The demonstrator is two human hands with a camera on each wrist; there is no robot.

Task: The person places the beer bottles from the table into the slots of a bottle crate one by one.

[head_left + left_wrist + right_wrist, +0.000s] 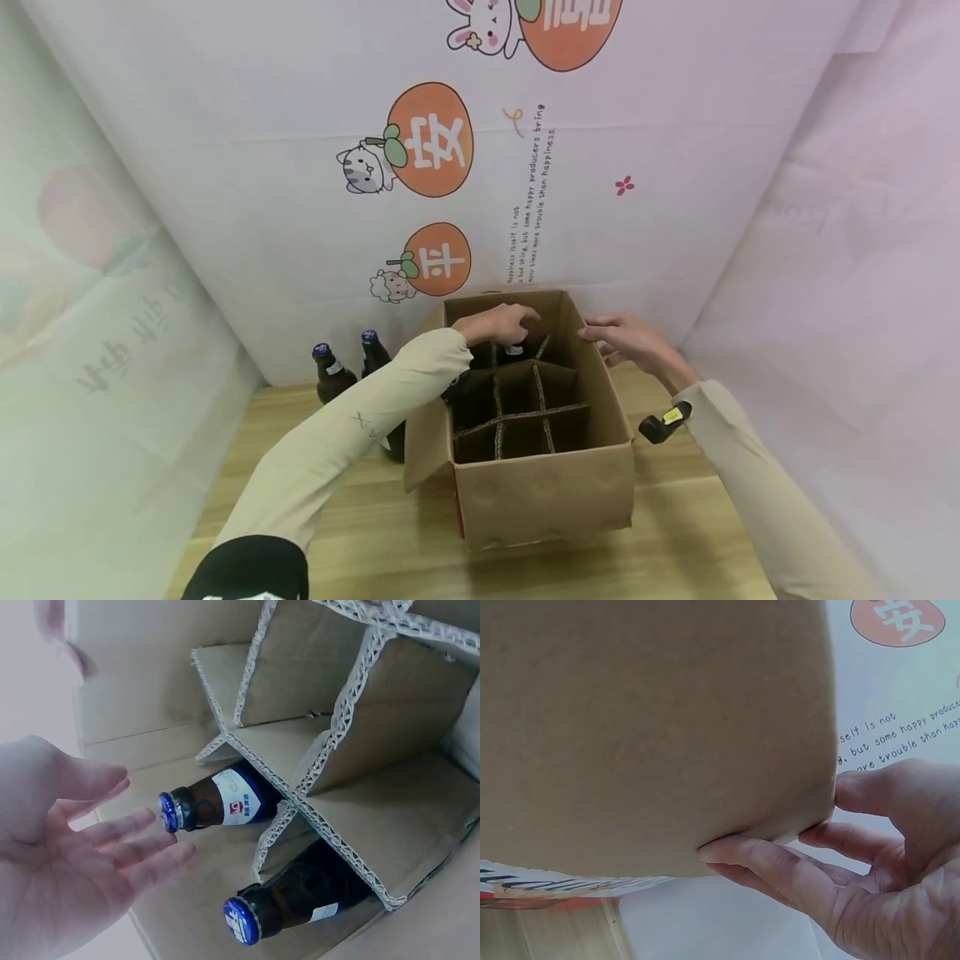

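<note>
A brown cardboard box (546, 496) stands with its top open, and a corrugated divider (517, 415) splits its inside into compartments. My left hand (497, 323) is over the far part of the box. In the left wrist view its fingers are loosely spread, with fingertips right at the blue cap of a dark beer bottle (244, 796) in one compartment. Beside that stands a second capped bottle (307, 892) in the neighbouring compartment. My right hand (632, 342) grips the box's far right edge, thumb and fingers pinching the cardboard in the right wrist view.
Left of the box, dark bottles with blue caps stand on the wooden table (360, 533), one bottle (332, 379) farthest left. An open box flap (427, 446) hangs out on the left side. Behind rises a white printed backdrop (300, 233), with side walls of similar cloth.
</note>
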